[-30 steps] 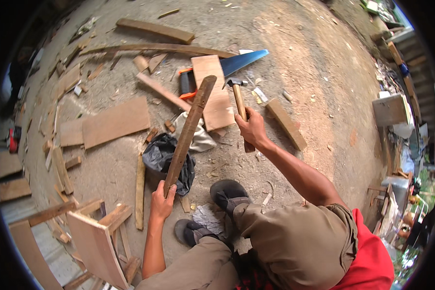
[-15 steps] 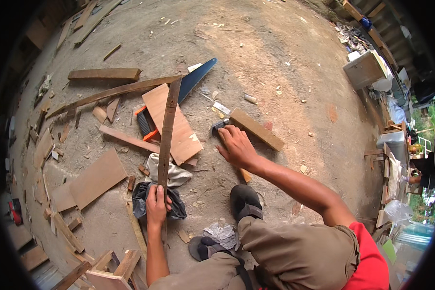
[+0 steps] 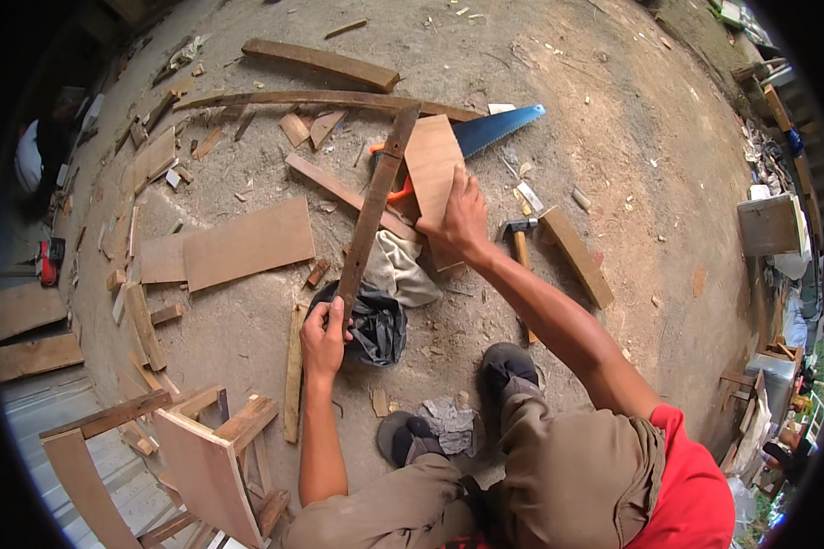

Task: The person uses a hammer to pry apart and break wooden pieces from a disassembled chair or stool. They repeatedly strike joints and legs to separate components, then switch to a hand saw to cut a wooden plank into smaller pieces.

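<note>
My left hand (image 3: 324, 337) is closed around the lower part of a long, narrow wooden strip (image 3: 375, 201), which slants up and away from me. My right hand (image 3: 460, 218) lies across a short plywood piece (image 3: 433, 151), its thumb at one edge and its fingers along the other. Under the plywood, a handsaw (image 3: 496, 132) with a blue blade and orange handle is partly hidden. Right of that hand, a hammer (image 3: 521, 245) with a wooden handle lies on the ground, beside a thick wooden block (image 3: 577, 256).
A black plastic bag (image 3: 380, 325) and a pale cloth (image 3: 410, 273) lie near my left hand. Plywood sheets (image 3: 247, 245) and scraps litter the left ground. A wooden frame (image 3: 212, 467) stands at lower left. Long timber pieces (image 3: 320, 64) lie farther off.
My right hand has left the hammer and moved left onto the plywood piece. The left hand keeps its hold on the strip. The whole view has shifted, with the ground things now farther right.
</note>
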Demonstrator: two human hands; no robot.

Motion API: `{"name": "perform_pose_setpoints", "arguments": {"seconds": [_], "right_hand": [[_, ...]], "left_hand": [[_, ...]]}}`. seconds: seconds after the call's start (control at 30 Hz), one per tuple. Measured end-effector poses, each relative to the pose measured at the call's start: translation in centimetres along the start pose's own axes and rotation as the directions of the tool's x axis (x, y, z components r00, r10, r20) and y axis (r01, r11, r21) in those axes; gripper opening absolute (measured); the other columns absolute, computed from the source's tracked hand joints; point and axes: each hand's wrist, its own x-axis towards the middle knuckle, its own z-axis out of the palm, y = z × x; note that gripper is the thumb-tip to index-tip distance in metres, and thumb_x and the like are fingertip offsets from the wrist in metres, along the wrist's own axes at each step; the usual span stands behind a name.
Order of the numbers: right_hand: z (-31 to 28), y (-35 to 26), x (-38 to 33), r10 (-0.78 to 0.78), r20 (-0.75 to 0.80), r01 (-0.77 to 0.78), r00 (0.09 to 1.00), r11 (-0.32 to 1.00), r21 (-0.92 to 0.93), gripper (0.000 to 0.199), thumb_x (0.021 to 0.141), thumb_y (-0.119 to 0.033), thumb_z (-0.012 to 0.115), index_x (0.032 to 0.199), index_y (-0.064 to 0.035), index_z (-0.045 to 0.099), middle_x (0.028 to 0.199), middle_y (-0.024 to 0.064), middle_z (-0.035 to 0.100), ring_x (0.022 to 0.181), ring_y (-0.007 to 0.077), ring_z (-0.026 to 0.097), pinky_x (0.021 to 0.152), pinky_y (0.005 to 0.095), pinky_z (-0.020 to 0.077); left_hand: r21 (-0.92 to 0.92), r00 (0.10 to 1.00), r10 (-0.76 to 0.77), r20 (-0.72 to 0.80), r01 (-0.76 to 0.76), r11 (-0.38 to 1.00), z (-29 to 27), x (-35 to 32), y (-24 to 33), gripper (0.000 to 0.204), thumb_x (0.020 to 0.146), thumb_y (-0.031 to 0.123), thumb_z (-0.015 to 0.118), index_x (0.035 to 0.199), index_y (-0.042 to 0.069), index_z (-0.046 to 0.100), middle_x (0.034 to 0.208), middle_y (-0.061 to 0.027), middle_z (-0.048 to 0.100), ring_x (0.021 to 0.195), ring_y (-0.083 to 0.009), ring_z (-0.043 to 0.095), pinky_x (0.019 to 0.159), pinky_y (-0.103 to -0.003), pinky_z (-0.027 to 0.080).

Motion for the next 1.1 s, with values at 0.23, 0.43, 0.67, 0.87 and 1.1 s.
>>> {"name": "perform_pose_setpoints", "arguments": {"seconds": [0.23,0.43,0.67,0.87,1.1], "right_hand": [[-3.1,3.5,2.7,-0.192,-0.262,0.12,0.946,0.956,-0.267,0.093,0.081,-0.033,0.076,0.15,0.0054,0.026,0.156,0.0347,0.02,0.147,0.047,0.022,0.119,0.0553,0.0212],[4.1,-3.4,4.6,-0.427,-0.005,0.427,0.904,0.904,-0.004,0.06,0.086,-0.033,0.066,0.127,0.0072,0.048,0.127,0.0235,0.052,0.125,0.0378,0.05,0.108,0.0509,0.0351],[6.0,-5.6,9.2,-0.155,0.147,0.178,0.977,0.97,-0.166,0.068,0.076,-0.045,0.077,0.12,0.0044,0.06,0.117,0.022,0.065,0.115,0.0402,0.06,0.101,0.0587,0.0388],[2.5,-6.8,7.6,-0.186,0.046,0.179,0.981,0.976,0.125,0.061,0.069,-0.038,0.083,0.096,0.0067,0.051,0.085,0.0229,0.065,0.088,0.0371,0.068,0.077,0.047,0.0508],[-1.3,-2.4,3.0,-0.342,0.219,0.359,0.914,0.932,-0.043,0.045,0.074,-0.017,0.072,0.109,-0.0003,0.049,0.105,0.0238,0.067,0.104,0.043,0.063,0.085,0.053,0.0452]], "left_hand": [[-0.066,0.996,-0.045,-0.078,0.04,0.997,-2.1,-1.9,-1.1,0.045,0.096,0.045,0.066,0.097,0.0,0.064,0.068,-0.0037,0.062,0.052,-0.008,0.054,0.05,-0.024,0.043],[0.129,0.98,0.007,-0.201,0.02,0.991,-3.6,-4.7,-1.7,0.046,0.089,0.043,0.075,0.095,-0.002,0.066,0.07,-0.0052,0.063,0.065,-0.0127,0.055,0.062,-0.031,0.046],[0.186,0.945,-0.033,-0.327,0.098,0.978,-7.0,-9.1,-2.3,0.049,0.09,0.047,0.071,0.097,-0.001,0.067,0.071,-0.0082,0.065,0.066,-0.016,0.059,0.062,-0.033,0.047],[0.232,0.885,0.082,-0.458,0.03,0.972,-8.0,-10.5,-4.8,0.05,0.092,0.047,0.07,0.108,0.0,0.063,0.074,-0.0116,0.067,0.069,-0.0223,0.066,0.063,-0.037,0.05],[0.212,0.893,0.078,-0.444,0.02,0.977,-6.1,-7.3,-4.0,0.052,0.092,0.048,0.069,0.109,0.0,0.059,0.069,-0.0106,0.064,0.064,-0.0205,0.063,0.061,-0.036,0.048]]}}
